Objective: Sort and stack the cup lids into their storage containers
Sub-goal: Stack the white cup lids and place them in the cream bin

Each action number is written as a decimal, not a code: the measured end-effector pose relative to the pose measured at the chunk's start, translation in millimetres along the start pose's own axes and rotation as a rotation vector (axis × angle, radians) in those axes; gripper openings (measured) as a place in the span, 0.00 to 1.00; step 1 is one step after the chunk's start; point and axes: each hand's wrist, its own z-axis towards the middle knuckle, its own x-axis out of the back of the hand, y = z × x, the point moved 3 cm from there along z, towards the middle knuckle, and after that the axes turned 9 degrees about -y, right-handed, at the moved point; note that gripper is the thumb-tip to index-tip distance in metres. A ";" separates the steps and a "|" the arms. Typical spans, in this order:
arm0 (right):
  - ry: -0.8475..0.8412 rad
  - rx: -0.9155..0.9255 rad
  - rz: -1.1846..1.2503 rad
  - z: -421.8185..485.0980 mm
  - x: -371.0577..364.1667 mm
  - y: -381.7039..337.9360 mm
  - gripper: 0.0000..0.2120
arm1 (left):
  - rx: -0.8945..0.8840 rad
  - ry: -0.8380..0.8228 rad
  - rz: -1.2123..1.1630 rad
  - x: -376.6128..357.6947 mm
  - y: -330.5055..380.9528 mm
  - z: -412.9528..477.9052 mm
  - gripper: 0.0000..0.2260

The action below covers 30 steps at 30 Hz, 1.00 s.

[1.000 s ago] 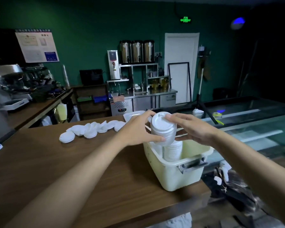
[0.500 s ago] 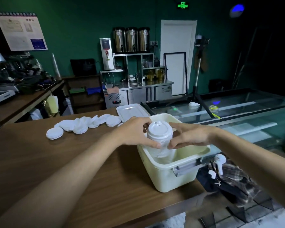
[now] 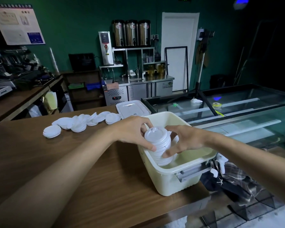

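Observation:
A stack of white cup lids (image 3: 160, 143) leans inside the cream plastic bin (image 3: 176, 181) at the counter's right end. My left hand (image 3: 132, 130) grips the stack from the left, thumb low on its side. My right hand (image 3: 186, 139) holds it from the right, fingers curled round its lower part. More white lids (image 3: 79, 122) lie in overlapping piles across the brown counter (image 3: 39, 162) behind my left arm.
The bin's flat white cover (image 3: 132, 108) lies on the counter behind the bin. A glass display case (image 3: 237, 109) stands to the right, beyond the counter's edge. A second counter with a coffee machine (image 3: 8, 63) runs along the left.
Both hands have lowered the stack of lids from above the bin down into it, and the stack now leans at a tilt inside.

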 end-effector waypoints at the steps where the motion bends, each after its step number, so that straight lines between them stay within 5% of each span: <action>1: 0.006 -0.019 -0.063 2.1 -0.8 -1.3 0.33 | 0.008 -0.012 0.012 -0.5 -0.5 1.7 0.28; 23: 0.033 -0.102 -0.111 10.3 -13.1 2.9 0.39 | 0.163 -0.237 0.269 -7.9 5.0 41.6 0.35; 27: 0.061 -0.093 -0.184 10.7 -10.6 -1.4 0.49 | 0.183 -0.269 0.316 -7.1 7.4 42.4 0.36; 30: 0.091 -0.050 -0.124 10.6 0.2 -3.2 0.41 | 0.187 -0.296 0.321 -8.0 9.3 43.6 0.35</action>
